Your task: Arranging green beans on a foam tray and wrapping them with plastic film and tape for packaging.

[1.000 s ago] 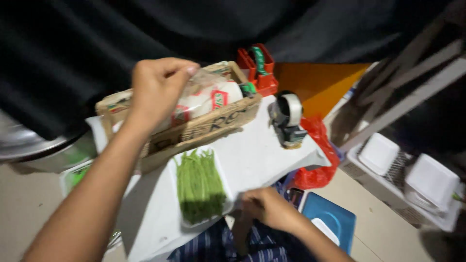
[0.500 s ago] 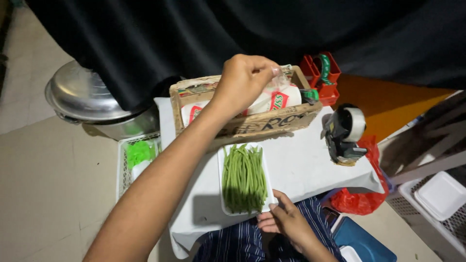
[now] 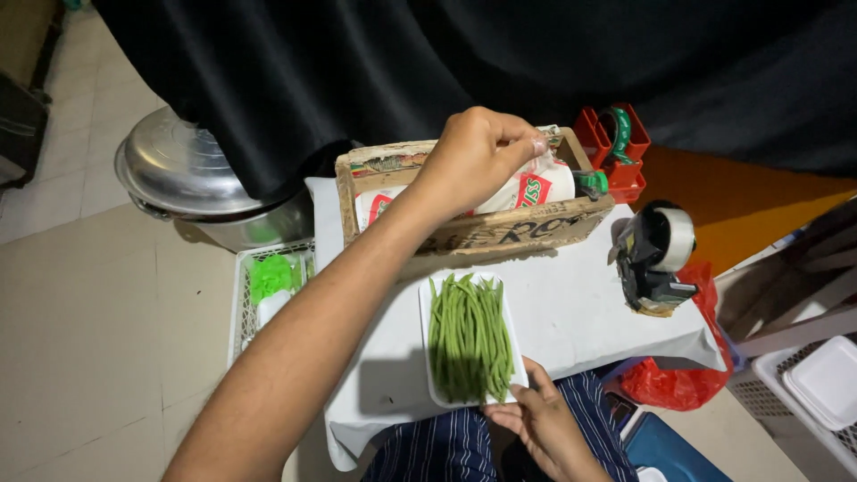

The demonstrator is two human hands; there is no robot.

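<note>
Over the box [image 3: 464,234], left hand [image 3: 473,161] pinching plastic [image 3: 527,183].
</note>
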